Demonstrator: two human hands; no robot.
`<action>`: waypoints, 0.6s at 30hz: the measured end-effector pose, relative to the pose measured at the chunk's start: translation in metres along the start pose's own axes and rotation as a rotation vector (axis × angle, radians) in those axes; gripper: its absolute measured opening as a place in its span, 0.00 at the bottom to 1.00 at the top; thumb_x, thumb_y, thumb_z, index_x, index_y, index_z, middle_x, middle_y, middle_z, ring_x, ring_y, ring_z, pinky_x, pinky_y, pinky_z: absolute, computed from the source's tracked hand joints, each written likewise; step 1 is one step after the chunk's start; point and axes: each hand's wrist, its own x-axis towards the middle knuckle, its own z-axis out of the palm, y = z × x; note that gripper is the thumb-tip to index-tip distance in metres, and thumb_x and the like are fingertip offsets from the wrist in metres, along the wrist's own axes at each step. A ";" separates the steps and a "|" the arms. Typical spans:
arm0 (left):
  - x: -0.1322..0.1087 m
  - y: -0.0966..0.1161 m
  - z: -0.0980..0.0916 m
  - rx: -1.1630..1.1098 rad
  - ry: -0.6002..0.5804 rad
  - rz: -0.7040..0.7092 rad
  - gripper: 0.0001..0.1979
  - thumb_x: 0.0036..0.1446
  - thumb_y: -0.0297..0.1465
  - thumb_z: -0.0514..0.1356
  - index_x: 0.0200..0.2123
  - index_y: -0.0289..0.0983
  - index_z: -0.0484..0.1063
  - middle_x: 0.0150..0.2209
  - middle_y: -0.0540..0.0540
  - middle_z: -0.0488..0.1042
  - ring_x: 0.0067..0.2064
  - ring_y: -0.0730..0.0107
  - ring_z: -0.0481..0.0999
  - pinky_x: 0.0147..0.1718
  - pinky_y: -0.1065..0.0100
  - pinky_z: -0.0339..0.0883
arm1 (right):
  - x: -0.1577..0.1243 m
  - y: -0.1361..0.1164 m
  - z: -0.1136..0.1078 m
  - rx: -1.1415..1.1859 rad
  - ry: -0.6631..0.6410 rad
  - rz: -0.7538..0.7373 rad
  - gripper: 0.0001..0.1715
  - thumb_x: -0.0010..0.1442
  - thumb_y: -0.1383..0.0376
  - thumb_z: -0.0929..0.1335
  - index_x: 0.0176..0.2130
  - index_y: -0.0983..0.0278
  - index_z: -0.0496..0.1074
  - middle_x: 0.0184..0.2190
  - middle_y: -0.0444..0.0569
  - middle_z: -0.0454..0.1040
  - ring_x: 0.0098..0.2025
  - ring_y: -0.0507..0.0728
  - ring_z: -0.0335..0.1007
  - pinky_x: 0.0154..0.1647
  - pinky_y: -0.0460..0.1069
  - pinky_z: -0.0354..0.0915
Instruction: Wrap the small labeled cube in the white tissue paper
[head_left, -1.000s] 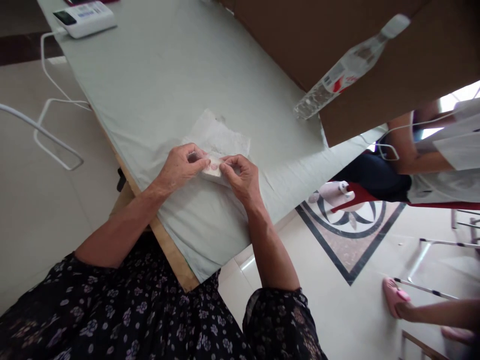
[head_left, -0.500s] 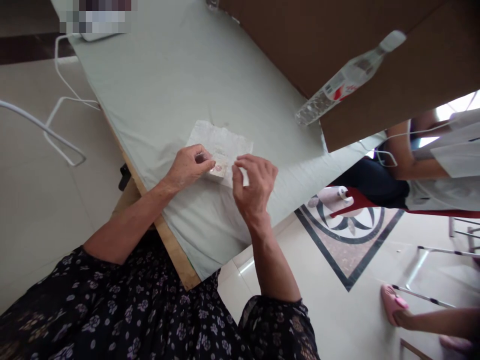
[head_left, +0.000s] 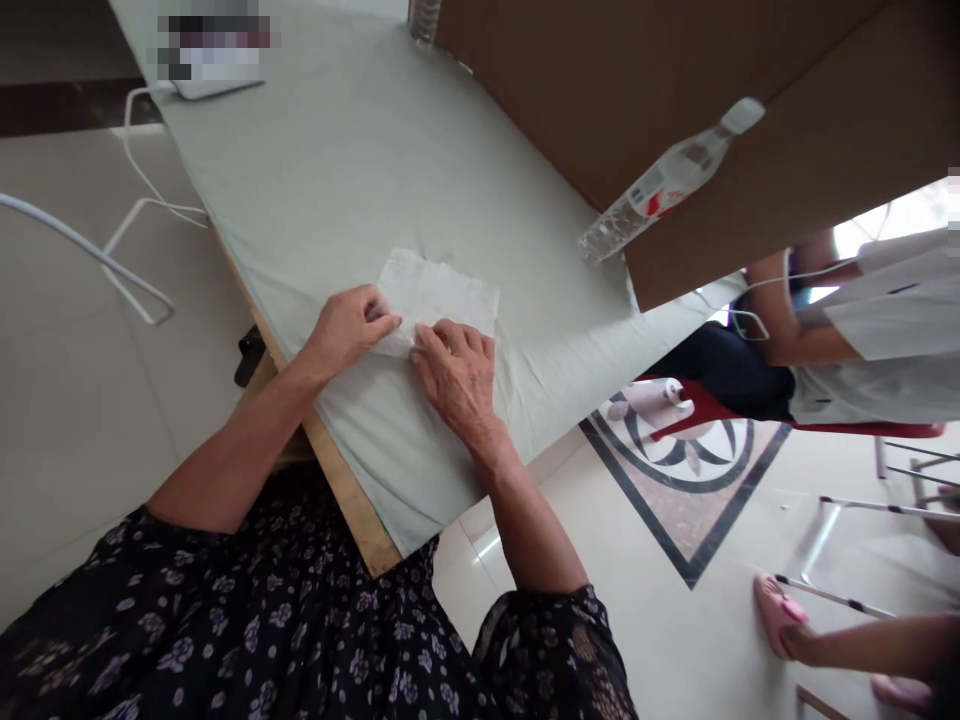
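A thin, whitish, slightly crinkled sheet [head_left: 442,285], perhaps paper or plastic wrap, lies on the cloth-covered table in front of me. My left hand [head_left: 346,330] pinches its left edge between thumb and forefinger. Over the near part of the sheet, my right hand [head_left: 459,382] has its fingers bent and close together, thumb and forefinger gripping a fold. Under my fingers the sheet looks folded over. The small pale box with red print is hidden from sight.
A clear plastic bottle [head_left: 664,190] leans against a large brown cardboard panel [head_left: 555,110] on the right. A white device [head_left: 217,85] with a cable sits at the far left. Beyond the table [head_left: 315,170], a seated person [head_left: 847,320] is at the right.
My right hand has moved left and down onto the sheet, close to my left hand. The printed box, visible earlier by my left fingers, is covered now. My left hand has shifted slightly left.
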 end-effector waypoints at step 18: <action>-0.003 -0.029 -0.002 0.171 0.083 -0.120 0.20 0.43 0.48 0.72 0.30 0.41 0.72 0.28 0.46 0.75 0.34 0.56 0.74 0.34 0.62 0.64 | 0.015 -0.001 -0.003 -0.074 -0.054 -0.038 0.06 0.72 0.62 0.67 0.47 0.57 0.75 0.46 0.52 0.77 0.46 0.62 0.65 0.47 0.58 0.55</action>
